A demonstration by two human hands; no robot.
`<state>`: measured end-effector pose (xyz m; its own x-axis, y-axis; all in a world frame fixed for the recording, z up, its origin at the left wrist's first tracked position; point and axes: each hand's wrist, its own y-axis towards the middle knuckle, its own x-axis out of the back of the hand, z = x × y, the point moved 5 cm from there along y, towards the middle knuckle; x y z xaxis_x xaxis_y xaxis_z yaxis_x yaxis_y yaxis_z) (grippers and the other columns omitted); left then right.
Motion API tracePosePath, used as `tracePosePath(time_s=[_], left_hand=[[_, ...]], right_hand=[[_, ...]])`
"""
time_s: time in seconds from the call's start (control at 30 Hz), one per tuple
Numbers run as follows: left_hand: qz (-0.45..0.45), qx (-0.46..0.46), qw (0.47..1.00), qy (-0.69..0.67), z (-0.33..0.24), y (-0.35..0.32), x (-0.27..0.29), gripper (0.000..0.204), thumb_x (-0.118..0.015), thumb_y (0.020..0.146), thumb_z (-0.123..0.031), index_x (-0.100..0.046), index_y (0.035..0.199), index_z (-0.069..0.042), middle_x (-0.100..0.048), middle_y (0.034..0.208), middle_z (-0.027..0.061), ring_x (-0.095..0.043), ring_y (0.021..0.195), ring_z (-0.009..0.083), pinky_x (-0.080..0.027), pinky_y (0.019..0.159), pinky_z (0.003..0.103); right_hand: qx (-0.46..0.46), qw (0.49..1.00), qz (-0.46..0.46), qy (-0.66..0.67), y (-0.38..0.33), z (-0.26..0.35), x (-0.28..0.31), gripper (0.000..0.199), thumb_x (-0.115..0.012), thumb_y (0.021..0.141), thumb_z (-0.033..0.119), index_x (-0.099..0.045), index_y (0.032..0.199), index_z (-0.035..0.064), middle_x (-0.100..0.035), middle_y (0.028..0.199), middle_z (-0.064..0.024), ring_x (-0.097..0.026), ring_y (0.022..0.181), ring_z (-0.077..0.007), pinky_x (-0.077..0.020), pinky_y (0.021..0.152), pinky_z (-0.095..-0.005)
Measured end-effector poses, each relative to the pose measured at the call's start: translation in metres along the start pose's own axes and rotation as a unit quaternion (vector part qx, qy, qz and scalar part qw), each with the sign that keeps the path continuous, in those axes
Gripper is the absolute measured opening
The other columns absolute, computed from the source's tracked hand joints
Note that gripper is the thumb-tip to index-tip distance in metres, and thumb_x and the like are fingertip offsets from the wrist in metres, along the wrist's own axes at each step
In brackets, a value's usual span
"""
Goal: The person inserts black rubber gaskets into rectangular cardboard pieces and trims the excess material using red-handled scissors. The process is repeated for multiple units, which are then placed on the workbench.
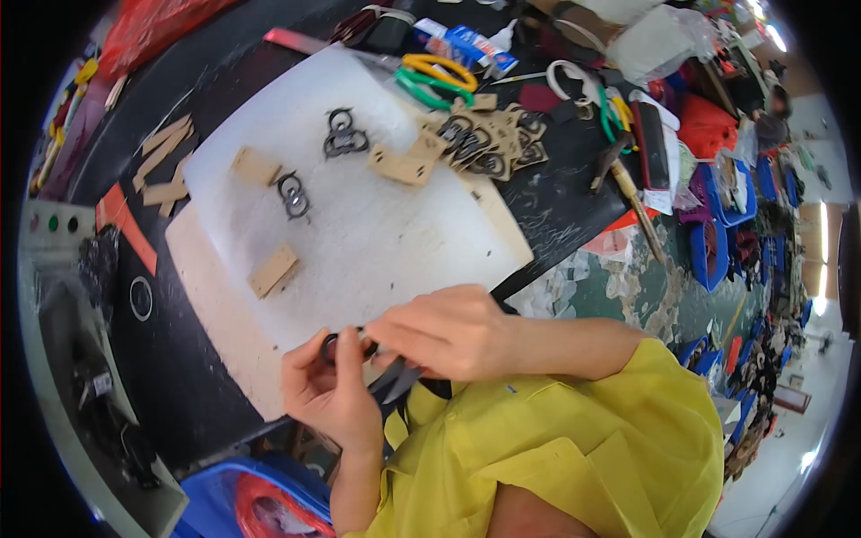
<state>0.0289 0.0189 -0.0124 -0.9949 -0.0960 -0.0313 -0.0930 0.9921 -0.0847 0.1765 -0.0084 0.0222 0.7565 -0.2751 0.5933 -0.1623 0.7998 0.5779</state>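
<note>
My left hand (336, 390) pinches a small black ring-shaped piece (330, 350) between thumb and fingers, at the near edge of a white board. My right hand (444, 336) is closed with its fingertips meeting the same piece beside the left thumb. Part of the piece is hidden by the fingers. A dark flat strip (399, 384) sticks out below my right hand; its kind is unclear. Farther up the board (386, 242) lie black ring-shaped pieces (345, 136), another black piece (293, 195), and small tan cards (273, 271).
A pile of tan cards with black rings (493, 139) lies at the back right. Near it are yellow-and-green-handled scissors (439, 81), a hammer (628, 188) and a blue-white tube box (475, 45). Tan strips (164, 161) lie left; a blue bin (224, 502) stands below.
</note>
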Motion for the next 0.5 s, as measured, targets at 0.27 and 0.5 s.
tracePosePath(time_s=[0.27, 0.5], left_hand=[[0.058, 0.007, 0.997, -0.054, 0.002, 0.002, -0.001, 0.015, -0.063, 0.079, 0.007, -0.057, 0.092, 0.006, -0.063, 0.083, 0.0114, -0.064, 0.074, 0.0152, -0.052, 0.064, 0.024], [0.202, -0.046, 0.972, 0.115, -0.002, 0.041, 0.013, 0.019, -0.067, 0.078, -0.008, -0.064, 0.094, 0.001, -0.064, 0.089, 0.0102, -0.061, 0.076, 0.0151, -0.049, 0.068, 0.030]], right_hand=[[0.053, 0.998, 0.039, 0.012, -0.002, -0.003, -0.008, 0.034, -0.067, 0.062, 0.002, -0.062, 0.095, -0.0030, -0.062, 0.090, -0.0120, -0.057, 0.053, -0.0166, -0.0464, 0.046, -0.0247], [-0.024, 1.000, 0.011, -0.014, 0.005, -0.016, 0.006, 0.032, -0.067, 0.067, -0.006, -0.064, 0.098, -0.0004, -0.062, 0.090, -0.0113, -0.054, 0.053, -0.0123, -0.0436, 0.044, -0.0221]])
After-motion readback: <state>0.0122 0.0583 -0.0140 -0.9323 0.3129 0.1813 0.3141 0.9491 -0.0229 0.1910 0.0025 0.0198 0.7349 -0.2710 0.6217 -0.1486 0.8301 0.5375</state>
